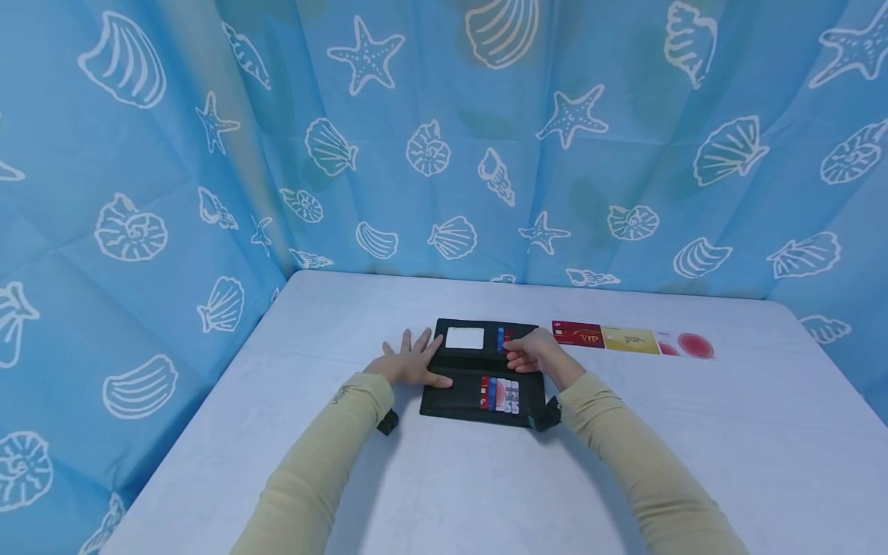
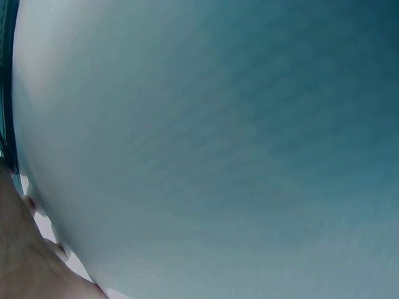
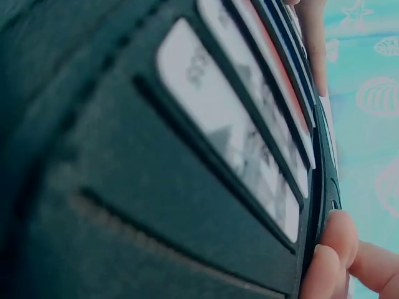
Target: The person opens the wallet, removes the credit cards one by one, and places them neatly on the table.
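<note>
"VIP" red card (image 1: 577, 334); left fingers (image 1: 433, 348) spread on wallet (image 1: 461, 397); right fingers (image 1: 523, 344) curled, hold unclear

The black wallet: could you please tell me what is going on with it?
A person's left hand lies spread across the left edge of an open black folding wallet. The right hand is at red and blue cards in its upper half; whether it pinches one is unclear. Red, gold and pink-and-white cards lie to the right.

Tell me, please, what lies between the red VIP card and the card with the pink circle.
In the head view, a gold card lies between them.
</note>
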Tool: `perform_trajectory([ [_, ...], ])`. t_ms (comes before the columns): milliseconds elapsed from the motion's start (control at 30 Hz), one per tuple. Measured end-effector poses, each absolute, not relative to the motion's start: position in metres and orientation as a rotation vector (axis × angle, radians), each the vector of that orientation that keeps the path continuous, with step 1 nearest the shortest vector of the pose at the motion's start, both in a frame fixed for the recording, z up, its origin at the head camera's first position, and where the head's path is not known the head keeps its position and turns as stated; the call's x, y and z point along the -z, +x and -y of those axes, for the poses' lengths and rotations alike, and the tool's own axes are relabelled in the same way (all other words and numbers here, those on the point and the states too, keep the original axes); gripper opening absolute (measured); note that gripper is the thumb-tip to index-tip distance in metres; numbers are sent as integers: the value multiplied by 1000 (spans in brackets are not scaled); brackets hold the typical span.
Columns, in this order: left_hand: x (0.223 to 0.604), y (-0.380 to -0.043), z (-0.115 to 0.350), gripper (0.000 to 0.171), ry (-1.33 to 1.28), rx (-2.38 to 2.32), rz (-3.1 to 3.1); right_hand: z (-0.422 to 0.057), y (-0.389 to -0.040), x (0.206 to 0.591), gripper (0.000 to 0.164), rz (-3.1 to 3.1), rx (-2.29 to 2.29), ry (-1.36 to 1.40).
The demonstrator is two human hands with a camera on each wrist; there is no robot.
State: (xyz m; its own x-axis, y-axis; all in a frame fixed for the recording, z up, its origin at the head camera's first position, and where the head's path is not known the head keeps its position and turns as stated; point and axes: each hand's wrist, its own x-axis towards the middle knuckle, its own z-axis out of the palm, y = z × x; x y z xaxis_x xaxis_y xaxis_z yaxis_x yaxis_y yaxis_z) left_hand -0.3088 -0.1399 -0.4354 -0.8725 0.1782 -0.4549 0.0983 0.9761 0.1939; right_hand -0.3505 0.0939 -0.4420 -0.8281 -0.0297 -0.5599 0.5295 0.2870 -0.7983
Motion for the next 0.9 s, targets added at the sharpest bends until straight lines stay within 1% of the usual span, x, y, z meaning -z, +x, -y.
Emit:
perform_trajectory([
  [200,435,-309,140,94,194,-217,-2630,-94,-352,442,18,-2075,1561,446],
  [700,435,-310,140,95,185,-216,-2629,-97,-353,438,28,-2097,1493,435],
  [900,434,-310,139,95,184,-210,-2620,-95,-352,434,28,-2082,1491,441],
])
